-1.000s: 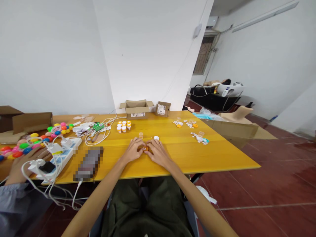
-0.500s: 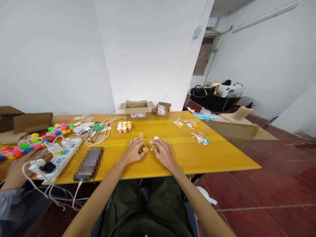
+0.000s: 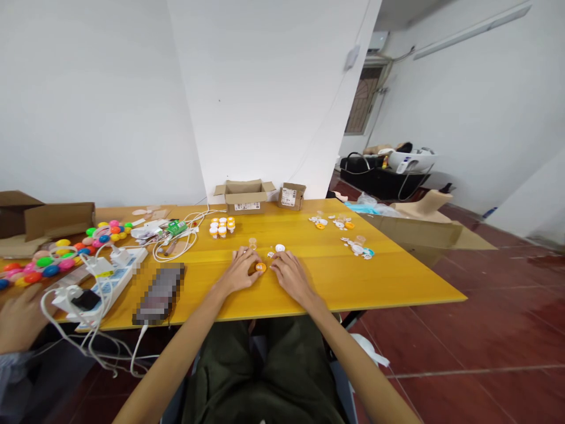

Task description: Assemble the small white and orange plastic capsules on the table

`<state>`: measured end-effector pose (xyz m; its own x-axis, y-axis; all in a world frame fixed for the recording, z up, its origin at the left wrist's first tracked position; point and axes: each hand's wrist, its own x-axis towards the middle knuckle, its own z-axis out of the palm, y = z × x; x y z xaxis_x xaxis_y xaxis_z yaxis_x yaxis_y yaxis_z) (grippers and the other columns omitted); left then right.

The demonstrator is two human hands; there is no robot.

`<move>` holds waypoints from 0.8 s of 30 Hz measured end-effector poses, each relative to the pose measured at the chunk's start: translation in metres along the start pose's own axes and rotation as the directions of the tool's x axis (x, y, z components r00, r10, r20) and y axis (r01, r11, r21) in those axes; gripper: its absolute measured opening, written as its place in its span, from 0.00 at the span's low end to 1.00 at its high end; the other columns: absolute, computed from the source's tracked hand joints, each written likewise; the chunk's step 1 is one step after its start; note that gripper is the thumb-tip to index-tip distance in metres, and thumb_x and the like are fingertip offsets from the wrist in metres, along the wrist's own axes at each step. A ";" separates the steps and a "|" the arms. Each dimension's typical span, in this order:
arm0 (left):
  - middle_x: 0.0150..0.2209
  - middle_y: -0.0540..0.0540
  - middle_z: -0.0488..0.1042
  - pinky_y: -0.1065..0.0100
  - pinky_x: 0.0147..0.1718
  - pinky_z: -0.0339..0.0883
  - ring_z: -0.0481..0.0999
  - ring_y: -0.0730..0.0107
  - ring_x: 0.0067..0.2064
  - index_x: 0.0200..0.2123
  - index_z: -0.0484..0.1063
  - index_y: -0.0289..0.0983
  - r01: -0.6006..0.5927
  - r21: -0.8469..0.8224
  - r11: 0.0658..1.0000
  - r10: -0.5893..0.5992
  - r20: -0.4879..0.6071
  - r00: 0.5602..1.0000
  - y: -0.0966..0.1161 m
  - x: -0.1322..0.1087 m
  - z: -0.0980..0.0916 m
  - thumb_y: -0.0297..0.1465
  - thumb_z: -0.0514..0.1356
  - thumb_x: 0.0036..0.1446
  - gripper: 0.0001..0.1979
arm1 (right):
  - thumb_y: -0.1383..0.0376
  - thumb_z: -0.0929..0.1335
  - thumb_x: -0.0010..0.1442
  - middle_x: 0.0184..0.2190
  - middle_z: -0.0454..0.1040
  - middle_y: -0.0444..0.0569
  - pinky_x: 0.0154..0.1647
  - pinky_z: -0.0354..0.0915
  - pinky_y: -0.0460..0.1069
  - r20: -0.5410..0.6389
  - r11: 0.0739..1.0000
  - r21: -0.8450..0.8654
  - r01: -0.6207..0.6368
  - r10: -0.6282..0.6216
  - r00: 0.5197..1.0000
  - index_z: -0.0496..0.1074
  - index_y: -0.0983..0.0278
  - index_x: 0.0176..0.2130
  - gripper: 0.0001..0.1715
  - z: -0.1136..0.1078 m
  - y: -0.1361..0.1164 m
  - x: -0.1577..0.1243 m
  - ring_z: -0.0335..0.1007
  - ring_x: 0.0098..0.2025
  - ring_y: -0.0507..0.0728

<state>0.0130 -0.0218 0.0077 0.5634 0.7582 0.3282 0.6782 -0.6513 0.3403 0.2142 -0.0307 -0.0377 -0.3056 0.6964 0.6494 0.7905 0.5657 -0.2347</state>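
My left hand [image 3: 241,272] rests on the yellow table, thumb and fingers curved around the edge of a small orange round piece [image 3: 261,268] with a white centre. Just to its right is my right hand [image 3: 290,274], its thumb and fingertips drawn together; a small white part seems to be at them, too small to make out. Past the fingertips lie a white round disc [image 3: 279,248] and a little white toothed part [image 3: 271,255]. A clear plastic cup [image 3: 252,242] stands beyond my left hand.
Several white-and-orange capped pieces [image 3: 222,227] are grouped near an open carton [image 3: 246,197] and a smaller box [image 3: 291,196]. Loose parts [image 3: 359,247] lie at right. A phone [image 3: 159,293], a power strip [image 3: 112,285] with cables, and another person's hand [image 3: 22,318] are at left.
My right fingertips have closed over the spot where a small white part lay. My left hand has hardly moved. The other person's hand at left has shifted down and left.
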 end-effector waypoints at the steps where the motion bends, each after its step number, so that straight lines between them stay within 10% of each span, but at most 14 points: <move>1: 0.45 0.45 0.73 0.51 0.53 0.60 0.65 0.54 0.52 0.42 0.73 0.42 -0.003 -0.004 1.000 0.003 0.002 1.000 0.000 0.000 0.000 0.34 0.58 0.61 0.07 | 0.72 0.65 0.63 0.43 0.75 0.54 0.47 0.69 0.57 0.000 1.000 0.004 0.002 -0.002 1.000 0.75 0.59 0.36 0.11 0.000 0.000 0.000 0.70 0.47 0.62; 24: 0.46 0.44 0.73 0.52 0.53 0.61 0.66 0.55 0.52 0.42 0.72 0.43 -0.087 -0.040 0.995 0.088 0.018 0.996 0.003 0.000 -0.001 0.36 0.57 0.63 0.07 | 0.71 0.63 0.65 0.47 0.72 0.53 0.53 0.66 0.58 0.030 0.992 0.104 0.072 -0.076 0.997 0.72 0.59 0.34 0.11 -0.009 -0.013 0.007 0.67 0.51 0.61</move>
<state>0.0141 -0.0238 0.0092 0.6294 0.6982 0.3413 0.6070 -0.7159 0.3451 0.2062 -0.0375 -0.0233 -0.3805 0.6644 0.6432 0.7065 0.6577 -0.2614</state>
